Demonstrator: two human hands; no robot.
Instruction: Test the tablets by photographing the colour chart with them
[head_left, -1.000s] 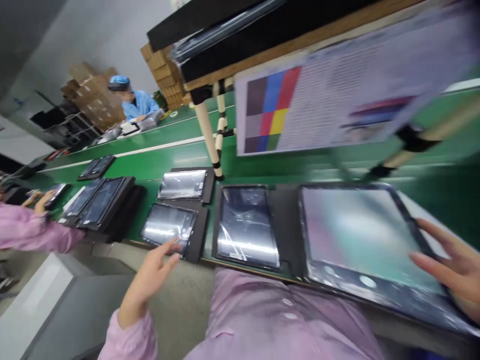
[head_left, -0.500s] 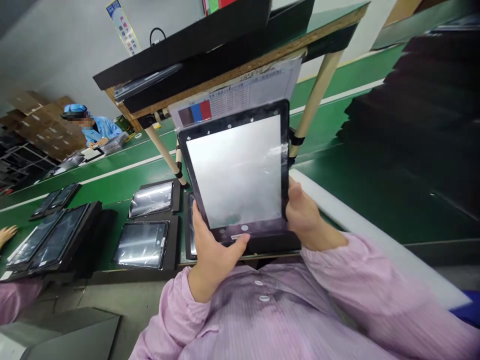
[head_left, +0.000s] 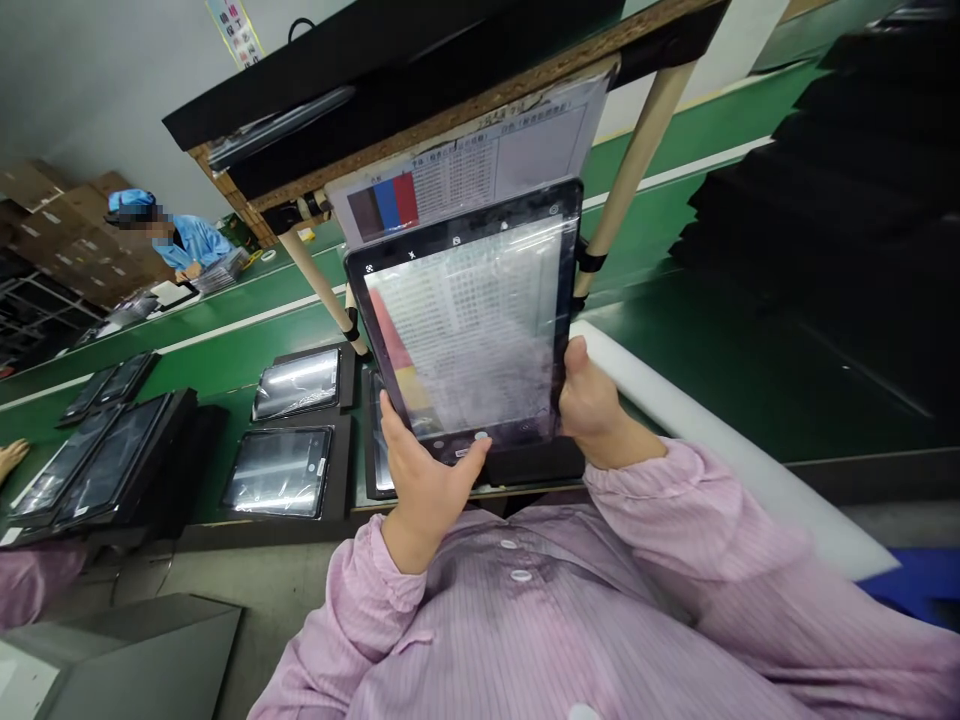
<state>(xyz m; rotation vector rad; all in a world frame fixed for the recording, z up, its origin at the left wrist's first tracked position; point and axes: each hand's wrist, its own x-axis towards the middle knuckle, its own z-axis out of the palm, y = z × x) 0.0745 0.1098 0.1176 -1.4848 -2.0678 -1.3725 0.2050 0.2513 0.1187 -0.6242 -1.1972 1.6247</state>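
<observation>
Now tablet (head_left: 469, 325) screen shows chart (head_left: 480, 165), formerly blank

The fingers of the right hand (head_left: 592, 405) are hidden behind the tablet (head_left: 469, 325); only the thumb is shown. Just beyond the left hand (head_left: 424, 480), another tablet (head_left: 379, 460) is largely covered. The chart (head_left: 480, 160) print above is too small to be read

Tablet (head_left: 465, 320): black frame, screen showing pale grid with red and yellow patches. Chart (head_left: 480, 165): white table, brown, blue and red blocks. Belt (head_left: 225, 365): green, white stripe. Sleeves (head_left: 675, 520): pink, finely striped. Distant person (head_left: 180, 240): blue coat and cap.
</observation>
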